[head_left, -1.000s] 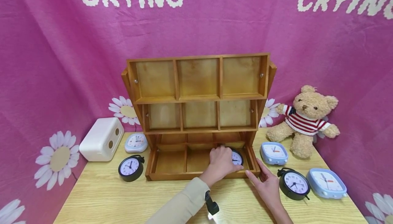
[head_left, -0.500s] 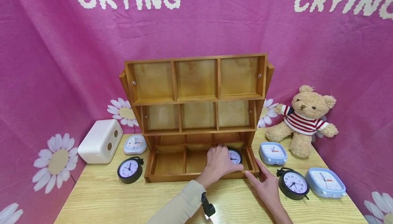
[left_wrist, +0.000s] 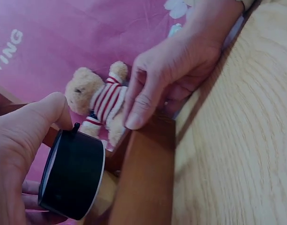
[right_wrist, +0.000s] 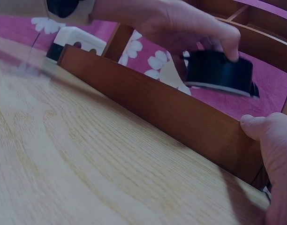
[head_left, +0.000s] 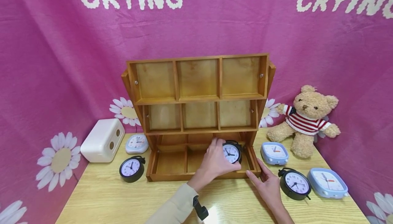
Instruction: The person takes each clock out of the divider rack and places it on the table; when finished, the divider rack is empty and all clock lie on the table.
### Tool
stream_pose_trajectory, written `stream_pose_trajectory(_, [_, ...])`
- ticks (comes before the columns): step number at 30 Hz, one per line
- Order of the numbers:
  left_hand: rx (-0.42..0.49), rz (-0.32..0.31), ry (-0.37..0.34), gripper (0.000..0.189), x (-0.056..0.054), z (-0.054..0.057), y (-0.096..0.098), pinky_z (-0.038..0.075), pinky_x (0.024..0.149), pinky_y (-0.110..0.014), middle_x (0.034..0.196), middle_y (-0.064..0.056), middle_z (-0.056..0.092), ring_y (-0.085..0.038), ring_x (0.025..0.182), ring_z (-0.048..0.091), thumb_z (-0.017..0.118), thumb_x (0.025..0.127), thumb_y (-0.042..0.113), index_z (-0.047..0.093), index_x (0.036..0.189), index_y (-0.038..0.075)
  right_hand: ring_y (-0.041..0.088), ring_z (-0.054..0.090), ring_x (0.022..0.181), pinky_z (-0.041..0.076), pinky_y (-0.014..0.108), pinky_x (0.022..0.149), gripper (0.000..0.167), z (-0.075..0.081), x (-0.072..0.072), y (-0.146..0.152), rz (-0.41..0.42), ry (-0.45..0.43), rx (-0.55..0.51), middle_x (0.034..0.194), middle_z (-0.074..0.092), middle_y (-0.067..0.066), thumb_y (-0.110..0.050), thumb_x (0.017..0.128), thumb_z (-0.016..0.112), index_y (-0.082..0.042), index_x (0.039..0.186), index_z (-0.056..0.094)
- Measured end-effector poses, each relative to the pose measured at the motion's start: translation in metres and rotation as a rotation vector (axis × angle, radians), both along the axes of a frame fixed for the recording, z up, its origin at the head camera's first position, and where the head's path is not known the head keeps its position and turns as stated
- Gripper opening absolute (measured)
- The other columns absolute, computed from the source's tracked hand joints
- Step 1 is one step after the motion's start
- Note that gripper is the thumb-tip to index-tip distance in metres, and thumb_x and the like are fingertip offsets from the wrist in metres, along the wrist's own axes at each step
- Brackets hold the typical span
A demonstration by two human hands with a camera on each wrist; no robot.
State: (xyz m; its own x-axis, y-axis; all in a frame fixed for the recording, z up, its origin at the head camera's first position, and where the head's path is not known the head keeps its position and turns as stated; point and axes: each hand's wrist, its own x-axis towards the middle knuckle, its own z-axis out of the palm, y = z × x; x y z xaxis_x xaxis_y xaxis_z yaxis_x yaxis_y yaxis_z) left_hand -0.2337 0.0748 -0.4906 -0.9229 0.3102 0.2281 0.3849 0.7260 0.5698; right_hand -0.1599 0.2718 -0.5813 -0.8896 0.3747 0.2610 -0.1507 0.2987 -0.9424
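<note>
My left hand [head_left: 216,158] grips a round black alarm clock [head_left: 232,153] with a white dial, thumb and fingers on its rim. In the right wrist view that black alarm clock [right_wrist: 219,72] hangs above the front wall of a brown wooden organizer [right_wrist: 171,112]. It is over the bottom right compartment in the head view. My right hand [head_left: 266,185] rests on the front right corner of the organizer [head_left: 196,175], its thumb on the top edge. In the left wrist view, the right hand [left_wrist: 176,70] has its fingers at that corner.
Right of the organizer lie a blue clock [head_left: 274,153], a black alarm clock [head_left: 295,184] and another blue clock [head_left: 327,183]. A teddy bear [head_left: 307,121] sits behind them. On the left are a black alarm clock [head_left: 131,169], a pale clock [head_left: 136,143] and a white box [head_left: 102,140].
My left hand has lifted the black alarm clock up out of the bottom right compartment. The right hand has stayed at the organizer's corner.
</note>
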Motion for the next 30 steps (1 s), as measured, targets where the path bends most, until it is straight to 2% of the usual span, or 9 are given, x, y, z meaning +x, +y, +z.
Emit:
stream_pose_trajectory(4, [0.094,-0.013,-0.046,0.091,0.007,0.008,-0.012,0.058,0.082,-0.033,0.138,-0.011,0.051,-0.025,0.108,0.061,0.089,0.063,0.044,0.053,0.138,0.01,0.011,0.06,0.119,0.05,0.008,0.089,0.067,0.0,0.001,0.0,0.0,0.0,-0.003,0.141,0.059,0.027,0.0,0.084,0.086,0.003,0.145,0.058])
stream_pose_trajectory(8, [0.151,-0.016,-0.036,0.088,0.015,0.013,-0.028,0.057,0.077,-0.029,0.127,-0.006,0.05,-0.023,0.101,0.06,0.089,0.062,0.041,0.053,0.136,0.009,0.014,0.058,0.121,0.049,0.008,0.089,0.068,0.0,0.0,-0.001,0.014,0.009,-0.003,0.144,0.057,0.027,0.0,0.084,0.086,0.004,0.146,0.057])
stream_pose_trajectory(13, [0.174,0.007,-0.012,0.084,0.026,0.011,-0.053,0.055,0.077,-0.029,0.122,-0.002,0.049,-0.019,0.097,0.059,0.088,0.06,0.039,0.054,0.132,0.011,0.022,0.058,0.123,0.048,0.009,0.091,0.067,0.0,0.0,0.0,0.01,-0.005,-0.021,0.141,0.059,0.027,0.0,0.085,0.085,0.005,0.145,0.057])
stream_pose_trajectory(19, [0.194,0.052,0.001,0.082,0.045,0.006,-0.092,0.055,0.077,-0.029,0.12,0.003,0.049,-0.017,0.099,0.058,0.089,0.059,0.036,0.056,0.131,0.015,0.007,0.059,0.119,0.048,0.007,0.091,0.067,0.0,0.0,-0.001,-0.013,-0.041,-0.016,0.142,0.059,0.025,-0.004,0.085,0.086,0.003,0.146,0.058])
stream_pose_trajectory(21, [0.216,0.071,0.019,0.081,0.051,0.003,-0.106,0.056,0.079,-0.031,0.119,0.003,0.05,-0.016,0.099,0.058,0.09,0.059,0.034,0.058,0.13,0.015,0.007,0.058,0.12,0.047,0.007,0.091,0.067,0.001,-0.001,-0.001,-0.015,-0.044,-0.014,0.142,0.059,0.025,-0.005,0.085,0.086,0.003,0.146,0.058])
stream_pose_trajectory(25, [0.26,0.151,0.087,0.079,0.063,-0.003,-0.137,0.055,0.083,-0.034,0.116,0.004,0.055,-0.013,0.098,0.058,0.092,0.056,0.03,0.061,0.127,0.014,0.011,0.059,0.121,0.047,0.008,0.092,0.067,0.001,-0.001,-0.002,-0.011,-0.031,-0.009,0.141,0.059,0.026,-0.004,0.085,0.086,0.005,0.145,0.057])
stream_pose_trajectory(30, [0.284,0.264,0.154,0.079,0.077,-0.01,-0.177,0.055,0.084,-0.037,0.116,0.002,0.059,-0.013,0.1,0.059,0.094,0.052,0.025,0.064,0.123,0.012,-0.006,0.058,0.113,0.047,0.007,0.091,0.066,-0.001,0.001,-0.002,-0.016,-0.023,-0.011,0.141,0.059,0.027,-0.003,0.085,0.086,0.005,0.145,0.058])
